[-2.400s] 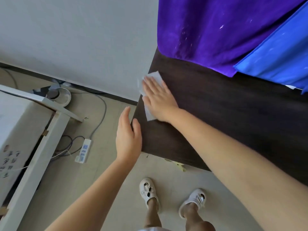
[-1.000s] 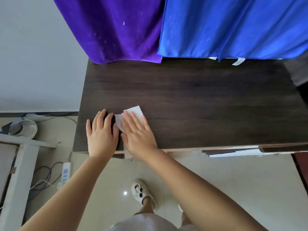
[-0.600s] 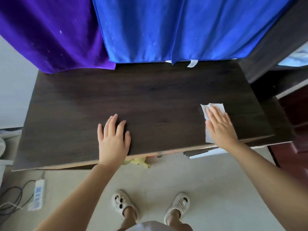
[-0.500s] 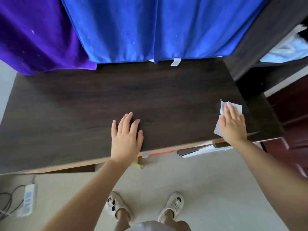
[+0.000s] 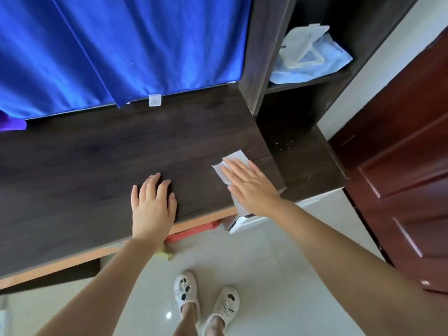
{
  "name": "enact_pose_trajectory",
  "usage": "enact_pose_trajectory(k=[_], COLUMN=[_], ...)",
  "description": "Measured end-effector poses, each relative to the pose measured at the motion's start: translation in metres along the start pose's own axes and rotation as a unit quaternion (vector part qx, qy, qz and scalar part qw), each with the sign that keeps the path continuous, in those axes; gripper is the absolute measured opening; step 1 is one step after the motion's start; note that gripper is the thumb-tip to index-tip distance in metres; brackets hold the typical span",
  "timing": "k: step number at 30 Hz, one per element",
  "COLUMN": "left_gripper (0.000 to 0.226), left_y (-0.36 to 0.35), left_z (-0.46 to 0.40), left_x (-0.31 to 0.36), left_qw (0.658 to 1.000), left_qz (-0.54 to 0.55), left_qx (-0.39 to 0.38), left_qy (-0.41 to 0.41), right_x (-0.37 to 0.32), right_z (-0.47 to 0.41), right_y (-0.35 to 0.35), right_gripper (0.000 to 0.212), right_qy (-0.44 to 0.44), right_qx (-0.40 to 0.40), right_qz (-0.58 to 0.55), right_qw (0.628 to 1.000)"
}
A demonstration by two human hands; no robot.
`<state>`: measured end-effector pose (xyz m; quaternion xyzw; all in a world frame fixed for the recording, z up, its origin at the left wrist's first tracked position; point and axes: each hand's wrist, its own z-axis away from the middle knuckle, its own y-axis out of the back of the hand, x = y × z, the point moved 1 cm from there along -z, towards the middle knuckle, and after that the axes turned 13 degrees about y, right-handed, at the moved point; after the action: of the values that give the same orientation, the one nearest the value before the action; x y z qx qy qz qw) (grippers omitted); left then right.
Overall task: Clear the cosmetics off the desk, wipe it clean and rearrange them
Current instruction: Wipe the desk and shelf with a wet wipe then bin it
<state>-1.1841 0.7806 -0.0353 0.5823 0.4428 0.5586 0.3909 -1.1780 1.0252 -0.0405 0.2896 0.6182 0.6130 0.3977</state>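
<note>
1. The step in hand looks like the wiping one: the dark desk (image 5: 101,161) shows no cosmetics on the part in view, and a white wipe (image 5: 232,159) lies flat on it near the right front corner.

2. The right hand (image 5: 251,187) lies on top of the wipe with fingers straight and spread, pressing it down onto the wood — not gripping or pinching it. The wipe's far end shows beyond the fingertips and its near end hangs just over the front edge of the desk.

3. The left hand (image 5: 152,202) rests palm-down on the desk near the front edge, well to the left of the wipe, fingers relaxed and holding nothing; it seems to serve as a brace.

4. The cosmetics themselves are nowhere in view, so where they wait cannot be told.

5. Just right of the desk sits a lower shelf surface (image 5: 303,161) with pale specks on it; above it a shelf holds a white and blue bag (image 5: 308,54).

6. The next move likely calls for steady flat pressure while sliding the wipe across whatever strip remains — judging by its place at the right end, perhaps little. After that, the cosmetics have to be fetched and set out.
</note>
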Motion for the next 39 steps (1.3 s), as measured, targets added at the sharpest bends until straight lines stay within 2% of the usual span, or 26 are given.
enact_pose_trajectory(k=[4, 8, 17, 22, 25, 27, 28, 29, 31, 32, 33, 37, 39], left_gripper=[0.041, 0.041, 0.041, 0.043, 0.043, 0.044, 0.044, 0.043, 0.041, 0.040, 0.040, 0.036, 0.036], left_y=[-0.014, -0.031, -0.039, -0.033, -0.031, -0.031, -0.032, -0.032, -0.034, -0.037, -0.040, -0.070, -0.100], left_z=[-0.005, -0.010, -0.014, -0.014, -0.013, -0.013, -0.012, -0.012, -0.012, -0.010, -0.008, 0.020, 0.044], left_x=[0.039, 0.083, 0.089, 0.090, 0.092, 0.093, 0.094, 0.098, 0.115, 0.129, 0.147, 0.251, 0.301], left_qw=[0.999, 0.996, 0.994, 0.993, 0.993, 0.993, 0.994, 0.996, 0.999, 0.999, 0.999, 0.984, 0.974], left_qz=[0.002, -0.025, -0.056, -0.059, -0.064, -0.063, -0.059, -0.049, -0.020, -0.006, 0.011, 0.128, 0.159], left_qx=[0.008, -0.022, -0.042, -0.063, -0.067, -0.065, -0.062, -0.055, -0.032, -0.022, -0.014, -0.029, -0.051], left_qy=[-0.036, -0.083, -0.083, -0.076, -0.075, -0.072, -0.066, -0.054, -0.034, -0.033, -0.041, -0.117, -0.154], right_x=[0.040, 0.071, 0.118, 0.101, 0.089, 0.086, 0.088, 0.096, 0.121, 0.139, 0.160, 0.256, 0.295], right_z=[0.000, -0.047, -0.148, -0.096, -0.036, -0.002, 0.013, 0.026, 0.051, 0.064, 0.078, 0.117, 0.129], right_y=[0.008, 0.017, 0.033, 0.021, 0.021, 0.035, 0.045, 0.054, 0.069, 0.070, 0.066, 0.033, 0.011], right_gripper=[0.057, 0.053, 0.054, 0.050, 0.048, 0.046, 0.044, 0.041, 0.031, 0.025, 0.023, 0.037, 0.039], right_qy=[-0.032, -0.087, -0.158, -0.113, -0.087, -0.086, -0.114, -0.170, -0.289, -0.319, -0.334, -0.408, -0.423], right_qx=[-0.013, -0.008, -0.006, 0.045, 0.038, 0.037, 0.040, 0.038, 0.040, 0.043, 0.045, 0.046, 0.033], right_qz=[0.008, -0.018, -0.054, -0.051, -0.131, -0.255, -0.323, -0.392, -0.524, -0.564, -0.580, -0.524, -0.449], right_qw=[0.999, 0.996, 0.986, 0.991, 0.987, 0.963, 0.939, 0.904, 0.800, 0.760, 0.742, 0.746, 0.786])
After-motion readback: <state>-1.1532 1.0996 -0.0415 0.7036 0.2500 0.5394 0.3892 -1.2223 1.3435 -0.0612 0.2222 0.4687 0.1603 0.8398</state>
